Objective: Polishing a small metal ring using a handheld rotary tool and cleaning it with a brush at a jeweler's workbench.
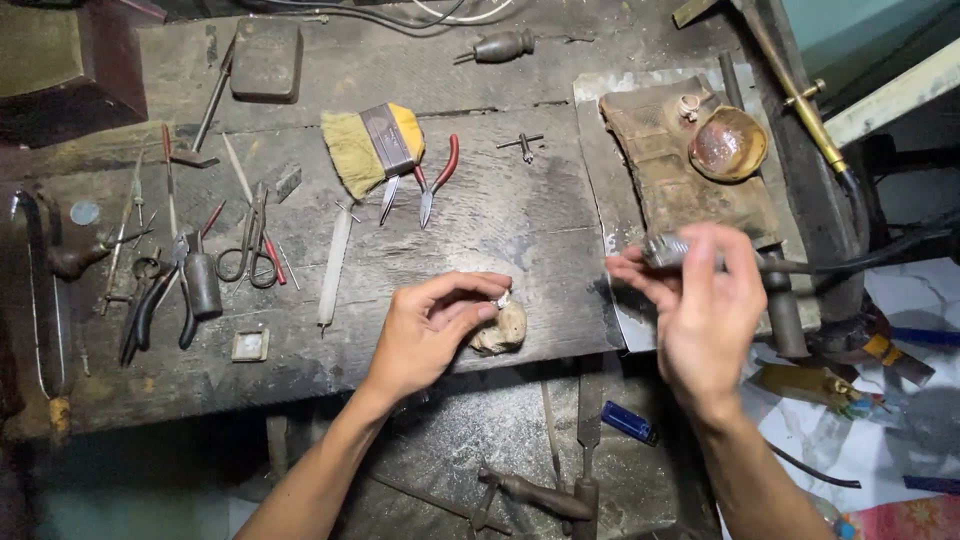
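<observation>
Worn dark wooden counter (300,330), tools scattered. Left hand (430,330) fingers pinched shut on a small silver ring (503,299), just above a pale lump (500,330). Right hand (705,300), right of the lump, fingers curled around a metal handpiece (668,250).

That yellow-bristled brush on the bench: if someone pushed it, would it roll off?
Probably not: the brush looks flat and wide, lying on its side, so it would likely slide. Its splayed bristles look soft and would probably bend. It seems light for its size.

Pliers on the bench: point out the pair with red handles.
The red-handled pliers lie beside the yellow brush, above the left hand. The other pliers, at the bench's left end, have dark handles.
</observation>
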